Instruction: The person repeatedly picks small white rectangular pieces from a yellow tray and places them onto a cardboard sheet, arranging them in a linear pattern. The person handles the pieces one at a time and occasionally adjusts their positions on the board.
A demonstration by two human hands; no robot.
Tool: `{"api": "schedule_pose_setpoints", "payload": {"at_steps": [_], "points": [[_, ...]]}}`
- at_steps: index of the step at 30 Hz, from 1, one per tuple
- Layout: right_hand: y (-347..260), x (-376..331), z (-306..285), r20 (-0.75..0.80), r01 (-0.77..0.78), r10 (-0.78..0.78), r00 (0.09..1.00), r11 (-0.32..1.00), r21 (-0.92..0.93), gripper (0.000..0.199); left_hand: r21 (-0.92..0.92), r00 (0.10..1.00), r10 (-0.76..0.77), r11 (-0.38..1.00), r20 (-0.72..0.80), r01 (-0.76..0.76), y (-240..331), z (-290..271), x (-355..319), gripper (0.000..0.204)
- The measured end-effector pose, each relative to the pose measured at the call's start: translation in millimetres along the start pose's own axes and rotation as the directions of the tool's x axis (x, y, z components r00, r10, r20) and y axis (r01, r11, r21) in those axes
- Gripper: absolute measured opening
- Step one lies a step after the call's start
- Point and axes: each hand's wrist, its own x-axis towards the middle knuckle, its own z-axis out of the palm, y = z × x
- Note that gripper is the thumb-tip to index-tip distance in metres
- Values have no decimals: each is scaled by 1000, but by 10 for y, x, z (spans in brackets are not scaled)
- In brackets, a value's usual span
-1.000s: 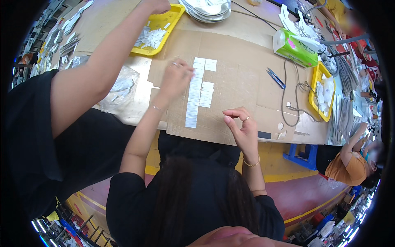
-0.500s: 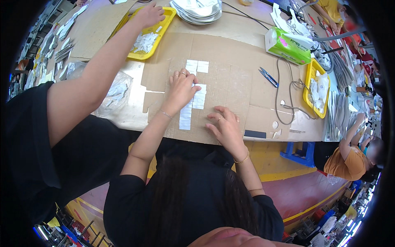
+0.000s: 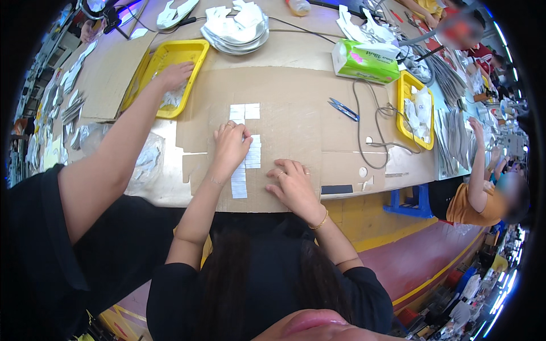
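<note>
The left hand (image 3: 231,149) is touching the small white labels (image 3: 239,184) with bent fingers, and from here I can't tell if it is pinching one. The labels are lying in two lines on the cardboard sheet (image 3: 290,125), and the right hand (image 3: 295,184) is resting near them, loose and open

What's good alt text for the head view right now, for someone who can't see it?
A person's left hand covers part of a column of small white pieces on brown cardboard, with the right hand open nearby to the right. At upper left, another person's hand is over a yellow tray.
</note>
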Motion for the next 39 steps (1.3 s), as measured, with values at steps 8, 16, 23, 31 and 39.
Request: {"api": "schedule_pose_setpoints", "payload": {"at_steps": [8,16,23,31,39], "points": [[-34,-12,-4,-29,-3,1,1000,999,-39,26,-45,999,32,998,-21,-33,137,-1,-1,8],[-53,-2,41,-80,-8,9,997,1000,19,27,-38,999,30,999,-41,-32,123,27,37,10],[-39,30,68,-92,-47,46,995,999,-7,23,-132,982,151,977,-115,-165,162,48,-22,7],[12,143,16,-120,-79,95,988,988,132,19,-669,999,34,743,38,0,445,-335,-170,8],[69,151,-213,-247,-41,230,941,804,593,19,-931,943,106,226,315,286,433,-487,-416,16]]}}
